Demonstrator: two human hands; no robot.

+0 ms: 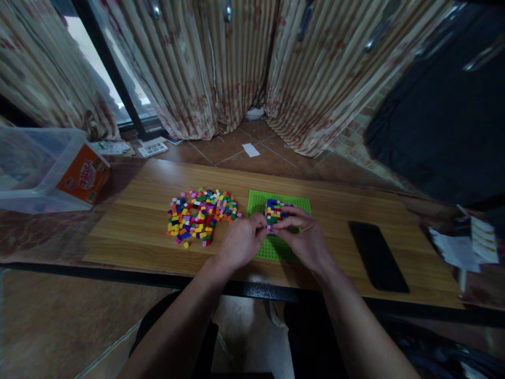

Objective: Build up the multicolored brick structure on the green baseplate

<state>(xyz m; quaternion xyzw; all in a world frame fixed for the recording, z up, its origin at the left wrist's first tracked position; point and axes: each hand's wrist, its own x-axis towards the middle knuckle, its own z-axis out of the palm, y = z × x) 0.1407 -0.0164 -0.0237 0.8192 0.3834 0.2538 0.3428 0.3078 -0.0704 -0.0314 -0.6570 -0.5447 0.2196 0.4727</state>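
Note:
A green studded baseplate (pixel 257 198) lies on the table under my hands. On it stands a small block structure built of multicoloured toy bricks (pixel 273 209), with red, yellow, white, blue and green pieces showing. Between the fingertips of both hands, at the structure's near left corner, is a tiny pink brick (pixel 270 227). My left hand (pixel 242 238) pinches it from the left with thumb and forefinger. From the right, the thumb and forefinger of my right hand (pixel 306 239) close on it too, while its other fingers reach over the structure and hide part of it.
A loose heap of small coloured bricks (pixel 197 216) spreads left of the baseplate. A black phone-like slab (pixel 377 256) lies to the right on the wooden table (pixel 130 221). Beyond the left end stands a clear plastic bin (pixel 39 184) with an orange label. Curtains (pixel 197 68) hang behind.

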